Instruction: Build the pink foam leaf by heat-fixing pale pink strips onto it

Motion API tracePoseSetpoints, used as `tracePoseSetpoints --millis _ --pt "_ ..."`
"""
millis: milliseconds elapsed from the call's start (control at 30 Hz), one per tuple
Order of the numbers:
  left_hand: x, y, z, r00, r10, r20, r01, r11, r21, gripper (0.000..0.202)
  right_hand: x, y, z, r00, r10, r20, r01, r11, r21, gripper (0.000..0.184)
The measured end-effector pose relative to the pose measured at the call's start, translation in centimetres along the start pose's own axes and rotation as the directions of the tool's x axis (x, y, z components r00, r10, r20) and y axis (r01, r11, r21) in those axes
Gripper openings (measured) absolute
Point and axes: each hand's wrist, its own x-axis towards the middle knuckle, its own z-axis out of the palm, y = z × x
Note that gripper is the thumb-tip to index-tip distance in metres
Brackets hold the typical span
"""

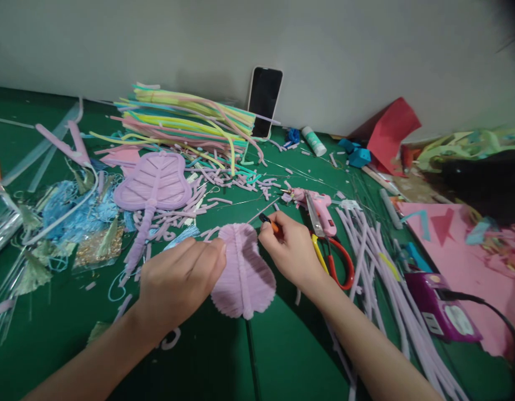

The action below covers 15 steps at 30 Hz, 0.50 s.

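Observation:
A lilac fan made of pipe cleaners (244,273), leaf-shaped with a ridge down its middle, is pinched at its left edge by my left hand (182,278). My right hand (293,245) is closed around a small orange tool with a black tip (270,221), just off the fan's upper right edge; most of the tool is hidden by the fingers. A finished-looking lilac fan with a handle (152,189) lies to the left. Scissors with red and yellow handles (330,250) and a pink glue gun (319,206) lie beyond my right wrist.
Bundled coloured pipe cleaners (186,122) lie at the back beside a leaning phone (265,100). Blue tassels (73,200) clutter the left. Long lilac pipe cleaners (395,301), a purple box with a black cord (443,306) and pink paper (486,289) fill the right.

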Motion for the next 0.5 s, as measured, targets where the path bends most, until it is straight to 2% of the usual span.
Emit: tracePoseSetpoints --millis 500 --pt "0.1 0.0 0.0 1.0 0.022 -0.004 -0.022 0.999 0.049 0.018 0.6 1.0 -0.3 0.998 0.003 -0.069 -0.003 1.0 0.004 0.02"
